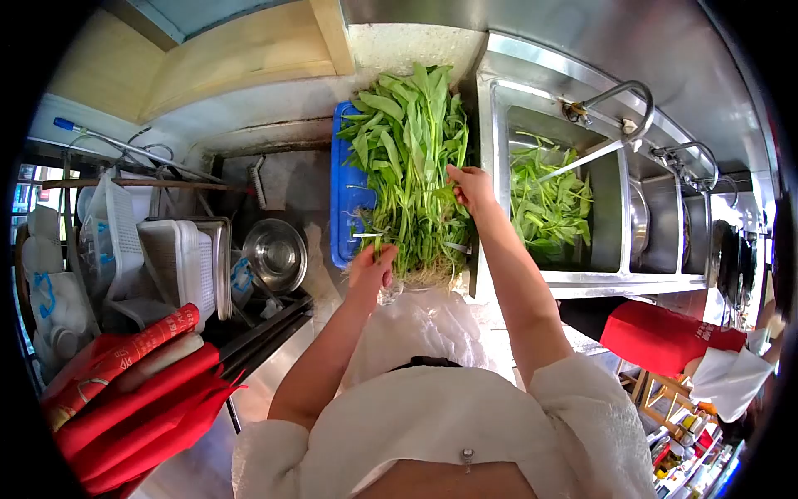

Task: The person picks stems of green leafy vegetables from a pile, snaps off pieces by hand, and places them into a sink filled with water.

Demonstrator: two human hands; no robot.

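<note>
A big heap of leafy greens with long stems and pale roots lies across a blue plastic basket. My left hand is at the lower left of the heap, its fingers closed round a few stems near the root end. My right hand is at the heap's right side, fingers curled, with thumb and forefinger pinching a stem or leaf there. A white tie or strip shows just above my left hand. The exact hold of both hands is partly hidden by the fingers.
On the right, a steel sink holds loose greens below a curved tap. At left stand white plastic baskets, a metal bowl and red bags. A translucent plastic sheet lies before me.
</note>
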